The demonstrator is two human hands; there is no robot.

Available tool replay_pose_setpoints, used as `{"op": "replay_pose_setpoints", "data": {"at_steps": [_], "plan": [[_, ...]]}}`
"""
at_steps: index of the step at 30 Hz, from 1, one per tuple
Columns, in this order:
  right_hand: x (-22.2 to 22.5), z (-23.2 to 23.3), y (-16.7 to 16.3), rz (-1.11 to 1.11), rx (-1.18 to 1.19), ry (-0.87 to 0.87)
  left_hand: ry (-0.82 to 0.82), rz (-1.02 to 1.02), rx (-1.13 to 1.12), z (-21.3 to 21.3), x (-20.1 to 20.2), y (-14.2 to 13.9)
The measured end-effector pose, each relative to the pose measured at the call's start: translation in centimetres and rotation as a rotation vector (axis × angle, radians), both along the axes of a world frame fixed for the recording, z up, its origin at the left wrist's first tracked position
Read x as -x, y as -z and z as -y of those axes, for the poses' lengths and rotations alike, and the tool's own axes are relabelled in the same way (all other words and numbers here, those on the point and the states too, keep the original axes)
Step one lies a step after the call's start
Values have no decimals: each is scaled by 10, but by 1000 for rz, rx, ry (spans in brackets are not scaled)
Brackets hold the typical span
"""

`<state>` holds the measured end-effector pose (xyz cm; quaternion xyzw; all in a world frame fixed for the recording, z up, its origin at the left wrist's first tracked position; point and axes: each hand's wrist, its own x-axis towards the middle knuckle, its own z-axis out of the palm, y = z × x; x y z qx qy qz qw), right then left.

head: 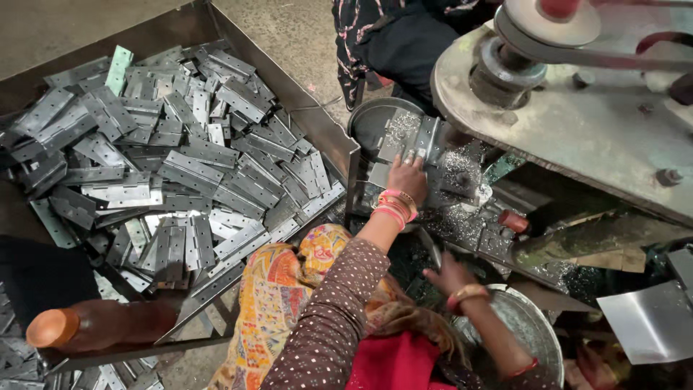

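Observation:
My left hand (407, 178), with pink and orange bangles on the wrist, rests on a flat grey metal hinge (422, 139) and presses it on the machine bed (462, 217), which is strewn with metal shavings. Lower and to the right, my right hand (449, 274), with a gold bangle, is closed around a narrow dark metal piece (430, 248). I cannot tell what kind of piece it is. That hand hovers just above the rim of a round steel bowl (530, 325).
A big dark tray (317, 119) on the left is heaped with several grey hinges (180, 159). A brown bottle with an orange cap (94, 325) lies at lower left. A pulley and belt (520, 43) sit on the machine plate at upper right. Another person in dark patterned clothes (390, 36) is at the top.

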<state>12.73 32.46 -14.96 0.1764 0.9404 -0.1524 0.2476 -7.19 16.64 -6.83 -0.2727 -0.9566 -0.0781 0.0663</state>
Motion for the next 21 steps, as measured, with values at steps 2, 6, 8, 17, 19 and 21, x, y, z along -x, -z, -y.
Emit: {"op": "replay_pose_setpoints", "data": {"at_steps": [2,6,8,17,19,21], "plan": [[13,-5,-17,-41,-14,-99,20,21,33,3,-3,-3],[11,-1,-18,-57,26,-118,-6,42,34,1,0,-4],[-5,10,0,-108,-34,-41,-4,58,35,-3,4,-1],[-45,26,59,-166,-65,16,17,38,77,3,-2,-2],[-40,18,54,-169,-16,56,53,-37,-89,17,-13,-7],[-30,8,43,-193,120,104,-5,15,-279,42,-27,-7]]}}
